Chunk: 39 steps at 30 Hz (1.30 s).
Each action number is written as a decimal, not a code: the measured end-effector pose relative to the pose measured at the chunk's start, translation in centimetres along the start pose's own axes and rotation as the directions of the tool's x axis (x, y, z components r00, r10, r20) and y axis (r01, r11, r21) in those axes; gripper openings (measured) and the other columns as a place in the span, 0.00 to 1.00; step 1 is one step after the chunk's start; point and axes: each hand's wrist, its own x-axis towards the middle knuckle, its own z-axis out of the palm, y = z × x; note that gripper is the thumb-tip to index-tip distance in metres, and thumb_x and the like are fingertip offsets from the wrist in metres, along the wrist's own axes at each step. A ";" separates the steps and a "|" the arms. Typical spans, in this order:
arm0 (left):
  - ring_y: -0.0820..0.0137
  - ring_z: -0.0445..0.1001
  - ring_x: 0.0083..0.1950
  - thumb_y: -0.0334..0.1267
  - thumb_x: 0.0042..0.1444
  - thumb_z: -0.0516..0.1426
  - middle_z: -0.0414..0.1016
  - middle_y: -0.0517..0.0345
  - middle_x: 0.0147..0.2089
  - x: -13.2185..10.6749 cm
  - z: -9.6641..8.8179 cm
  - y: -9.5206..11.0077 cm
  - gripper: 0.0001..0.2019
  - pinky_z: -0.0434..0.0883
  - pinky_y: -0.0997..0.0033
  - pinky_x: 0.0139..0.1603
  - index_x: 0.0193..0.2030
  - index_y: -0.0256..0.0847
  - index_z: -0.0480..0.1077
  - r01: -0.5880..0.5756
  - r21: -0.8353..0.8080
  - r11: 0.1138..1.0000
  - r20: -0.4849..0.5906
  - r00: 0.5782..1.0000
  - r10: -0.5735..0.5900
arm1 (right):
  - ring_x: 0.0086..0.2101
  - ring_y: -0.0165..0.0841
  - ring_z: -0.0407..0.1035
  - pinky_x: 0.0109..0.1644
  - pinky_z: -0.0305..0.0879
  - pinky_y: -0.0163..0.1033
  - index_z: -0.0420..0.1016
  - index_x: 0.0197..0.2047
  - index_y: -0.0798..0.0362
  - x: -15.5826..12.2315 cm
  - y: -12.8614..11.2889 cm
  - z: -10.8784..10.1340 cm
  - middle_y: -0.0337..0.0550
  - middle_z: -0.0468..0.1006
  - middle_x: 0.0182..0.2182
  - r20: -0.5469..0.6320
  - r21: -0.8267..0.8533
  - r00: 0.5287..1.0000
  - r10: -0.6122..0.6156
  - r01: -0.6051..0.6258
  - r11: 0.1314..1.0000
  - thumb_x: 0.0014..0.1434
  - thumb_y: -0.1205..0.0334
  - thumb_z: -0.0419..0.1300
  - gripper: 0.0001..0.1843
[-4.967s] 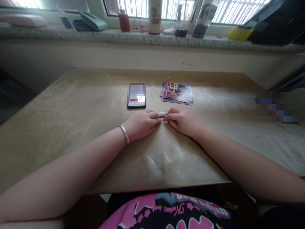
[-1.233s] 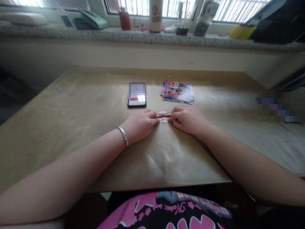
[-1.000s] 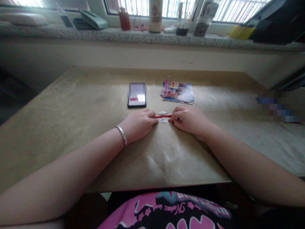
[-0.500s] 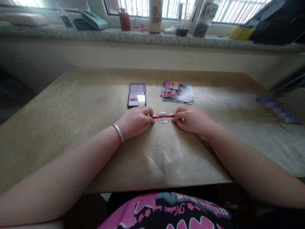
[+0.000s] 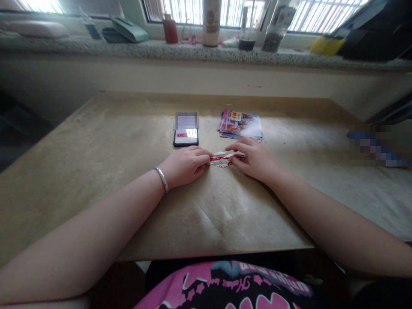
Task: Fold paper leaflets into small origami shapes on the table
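A small folded piece of red and white printed paper (image 5: 222, 158) lies on the brown paper-covered table (image 5: 106, 141) between my hands. My left hand (image 5: 185, 165), with a silver bangle on its wrist, is closed and pinches the paper's left end. My right hand (image 5: 254, 159) presses on the paper's right end with its fingers stretched over it. Most of the paper is hidden under my fingers.
A phone (image 5: 186, 135) with a lit screen lies just beyond my left hand. A stack of colourful printed sheets (image 5: 240, 124) lies beyond my right hand. A stone window sill (image 5: 193, 51) behind the table carries bottles, jars and cases.
My hands drew slightly apart along the paper strip over the last second. My right hand has now lifted its fingers over the paper's right end, and the strip looks crumpled.
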 end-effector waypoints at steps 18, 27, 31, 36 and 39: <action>0.62 0.69 0.53 0.42 0.62 0.52 0.72 0.48 0.54 0.6 0.9 0.0 0.16 0.67 0.59 0.56 0.52 0.37 0.70 0.085 -0.013 0.996 -0.004 0.996 -0.085 | 0.42 0.39 0.67 0.48 0.63 0.44 0.74 0.39 0.53 0.3 -0.9 0.9 0.48 0.75 0.39 0.108 0.124 0.994 -0.032 0.019 0.992 0.53 0.60 0.62 0.10; 0.63 0.71 0.48 0.37 0.55 0.57 0.75 0.50 0.45 0.8 1.0 0.3 0.21 0.69 0.63 0.51 0.56 0.36 0.66 0.236 -0.209 0.949 -0.023 0.969 -0.246 | 0.39 0.37 0.68 0.44 0.64 0.42 0.66 0.36 0.51 0.3 -1.2 1.3 0.45 0.75 0.38 0.110 0.287 0.992 0.065 -0.094 0.953 0.48 0.66 0.61 0.11; 0.67 0.71 0.44 0.35 0.53 0.58 0.74 0.55 0.42 0.8 1.2 0.2 0.23 0.69 0.67 0.47 0.56 0.39 0.65 0.263 -0.332 0.906 -0.042 0.955 -0.292 | 0.35 0.34 0.68 0.39 0.65 0.39 0.65 0.40 0.51 0.2 -1.5 1.2 0.42 0.73 0.35 0.134 0.372 0.985 0.104 -0.148 0.917 0.47 0.64 0.62 0.15; 0.74 0.69 0.35 0.33 0.52 0.58 0.71 0.61 0.37 0.8 1.4 0.3 0.22 0.68 0.74 0.37 0.56 0.41 0.64 0.225 -0.405 0.886 -0.084 0.956 -0.281 | 0.34 0.32 0.68 0.38 0.65 0.38 0.66 0.46 0.53 0.3 -1.9 1.3 0.43 0.73 0.37 0.121 0.460 0.971 0.207 -0.239 0.855 0.55 0.57 0.59 0.17; 0.76 0.68 0.33 0.30 0.53 0.57 0.69 0.62 0.35 0.8 1.7 0.5 0.23 0.68 0.77 0.36 0.57 0.42 0.63 0.195 -0.447 0.873 -0.121 0.954 -0.275 | 0.33 0.32 0.68 0.37 0.64 0.38 0.71 0.44 0.53 0.5 -1.8 1.5 0.43 0.75 0.36 0.139 0.410 0.969 0.205 -0.245 0.879 0.56 0.57 0.58 0.13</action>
